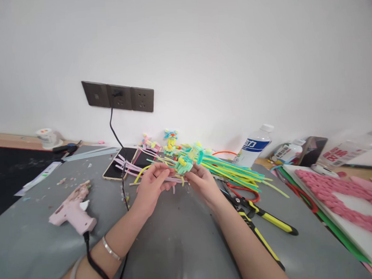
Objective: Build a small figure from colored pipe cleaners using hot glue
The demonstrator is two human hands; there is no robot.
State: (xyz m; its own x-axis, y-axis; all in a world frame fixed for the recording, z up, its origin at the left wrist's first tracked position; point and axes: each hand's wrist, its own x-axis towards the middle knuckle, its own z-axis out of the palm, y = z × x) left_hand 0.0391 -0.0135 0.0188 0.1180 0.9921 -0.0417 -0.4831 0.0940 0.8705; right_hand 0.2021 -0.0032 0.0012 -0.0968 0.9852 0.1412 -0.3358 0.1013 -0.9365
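A small green and yellow pipe-cleaner figure (pixel 185 164) is held up in the middle of the view, above the grey table mat (pixel 177 242). My right hand (pixel 203 183) pinches its lower right side. My left hand (pixel 155 185) is at its left with thumb and fingers pressed together; what lies between those fingertips is too small to make out. Behind the hands lie lilac pipe cleaners (pixel 129 165) and a bundle of green and yellow ones (pixel 235 170). Two finished-looking small figures, one pink (pixel 149 143) and one blue and yellow (pixel 171 142), rest near the wall.
A pink glue gun (pixel 74 211) lies at the left, its black cord crossing my left forearm. Yellow-black pliers (pixel 258 223) and red-handled scissors (pixel 245 191) are at the right. Behind are a phone (pixel 113 172) and a bottle (pixel 253 147); far right is a pink braided piece (pixel 336 197).
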